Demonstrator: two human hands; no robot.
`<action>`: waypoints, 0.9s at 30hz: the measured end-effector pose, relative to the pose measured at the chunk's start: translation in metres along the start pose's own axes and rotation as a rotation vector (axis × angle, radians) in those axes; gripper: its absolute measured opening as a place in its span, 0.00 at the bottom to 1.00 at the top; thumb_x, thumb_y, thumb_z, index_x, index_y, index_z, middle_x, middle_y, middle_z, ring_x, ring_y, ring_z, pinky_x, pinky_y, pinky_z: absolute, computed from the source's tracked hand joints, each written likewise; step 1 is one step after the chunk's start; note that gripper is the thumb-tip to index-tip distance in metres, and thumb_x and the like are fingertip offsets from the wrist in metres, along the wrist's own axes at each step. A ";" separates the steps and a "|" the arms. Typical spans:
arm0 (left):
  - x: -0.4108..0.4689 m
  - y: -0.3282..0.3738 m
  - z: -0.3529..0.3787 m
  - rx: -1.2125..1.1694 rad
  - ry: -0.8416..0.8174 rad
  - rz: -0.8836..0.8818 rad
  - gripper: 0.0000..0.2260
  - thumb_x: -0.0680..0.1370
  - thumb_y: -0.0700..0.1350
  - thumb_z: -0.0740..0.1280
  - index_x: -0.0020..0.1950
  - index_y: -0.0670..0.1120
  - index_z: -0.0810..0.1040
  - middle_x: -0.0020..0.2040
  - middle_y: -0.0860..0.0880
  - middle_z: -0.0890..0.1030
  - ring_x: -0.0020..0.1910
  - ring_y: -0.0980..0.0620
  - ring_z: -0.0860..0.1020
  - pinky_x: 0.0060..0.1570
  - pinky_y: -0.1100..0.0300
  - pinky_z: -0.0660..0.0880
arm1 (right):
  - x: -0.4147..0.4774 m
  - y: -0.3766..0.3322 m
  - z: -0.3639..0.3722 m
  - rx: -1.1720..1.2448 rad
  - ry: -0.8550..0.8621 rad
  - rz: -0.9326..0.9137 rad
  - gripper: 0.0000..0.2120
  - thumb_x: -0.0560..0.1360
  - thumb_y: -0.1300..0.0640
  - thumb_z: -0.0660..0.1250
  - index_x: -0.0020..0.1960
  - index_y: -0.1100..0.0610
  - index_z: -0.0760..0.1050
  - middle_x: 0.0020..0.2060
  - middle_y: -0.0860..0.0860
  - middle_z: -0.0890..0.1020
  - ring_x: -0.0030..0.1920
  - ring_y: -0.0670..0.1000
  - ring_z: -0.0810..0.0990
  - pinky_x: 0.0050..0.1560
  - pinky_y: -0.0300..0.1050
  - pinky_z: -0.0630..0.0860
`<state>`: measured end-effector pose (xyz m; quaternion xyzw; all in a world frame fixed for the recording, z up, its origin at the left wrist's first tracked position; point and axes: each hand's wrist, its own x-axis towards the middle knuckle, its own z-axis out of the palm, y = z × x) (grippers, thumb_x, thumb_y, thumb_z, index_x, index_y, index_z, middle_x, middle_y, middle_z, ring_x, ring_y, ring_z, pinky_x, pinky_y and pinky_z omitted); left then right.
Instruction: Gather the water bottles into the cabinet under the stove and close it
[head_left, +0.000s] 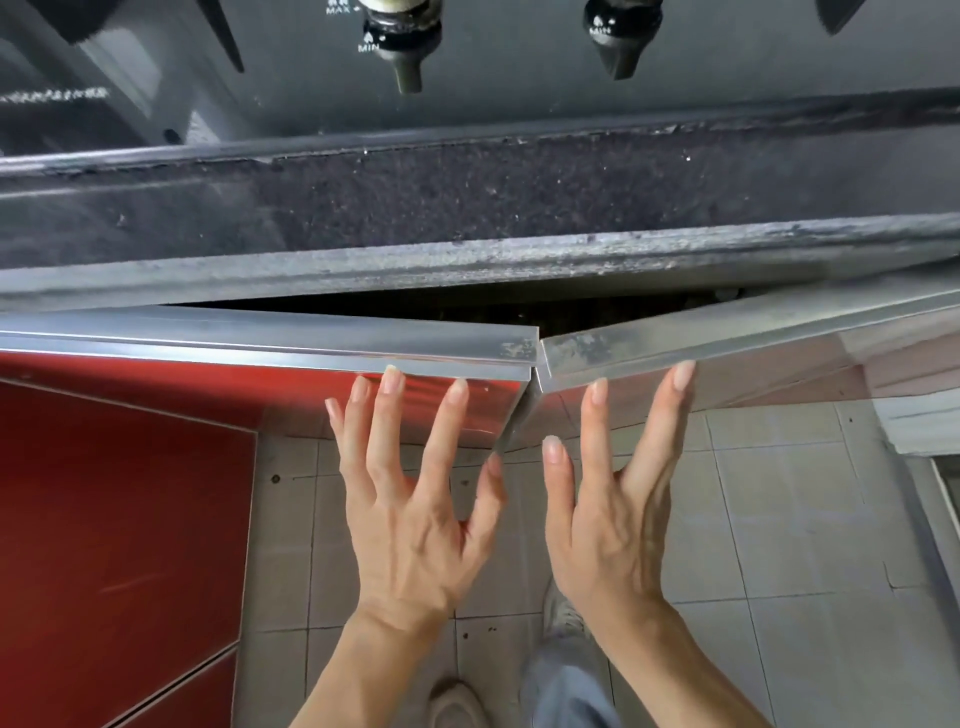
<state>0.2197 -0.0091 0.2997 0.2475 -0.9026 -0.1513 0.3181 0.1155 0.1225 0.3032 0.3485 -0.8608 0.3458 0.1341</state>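
I look straight down at the two cabinet doors under the stove. The left door (260, 338) and the right door (727, 332) both have aluminium top edges and stand slightly ajar, meeting in a shallow V with a dark gap behind them. My left hand (410, 499) lies flat with spread fingers on the left door's red glossy face. My right hand (618, 499) presses flat on the right door, fingers apart. Neither hand holds anything. No water bottles are visible; the cabinet's inside is hidden.
The dark speckled countertop edge (467, 197) runs across above the doors, with the stove's black knobs (405, 36) beyond it. A red cabinet front (114, 519) stands at the left. Grey floor tiles (779, 519) and my shoe (457, 706) lie below.
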 end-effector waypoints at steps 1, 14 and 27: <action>0.001 0.001 0.001 0.003 0.000 -0.005 0.29 0.87 0.55 0.66 0.87 0.55 0.61 0.87 0.44 0.52 0.92 0.44 0.49 0.82 0.22 0.58 | 0.005 -0.001 0.001 -0.003 -0.006 0.021 0.37 0.89 0.56 0.66 0.90 0.48 0.50 0.88 0.62 0.41 0.87 0.74 0.48 0.86 0.67 0.56; 0.038 0.005 0.020 0.060 -0.053 -0.070 0.35 0.87 0.55 0.67 0.92 0.56 0.55 0.92 0.47 0.46 0.92 0.42 0.44 0.84 0.24 0.56 | 0.053 -0.013 0.009 -0.063 -0.091 0.148 0.31 0.90 0.51 0.63 0.89 0.49 0.55 0.87 0.67 0.45 0.88 0.71 0.42 0.88 0.55 0.47; 0.049 0.035 -0.048 0.257 -0.614 -0.200 0.38 0.90 0.64 0.57 0.93 0.55 0.39 0.92 0.48 0.33 0.91 0.39 0.36 0.90 0.36 0.44 | 0.039 -0.041 -0.038 -0.232 -0.519 0.238 0.32 0.91 0.47 0.55 0.91 0.48 0.47 0.89 0.57 0.37 0.89 0.62 0.38 0.89 0.60 0.53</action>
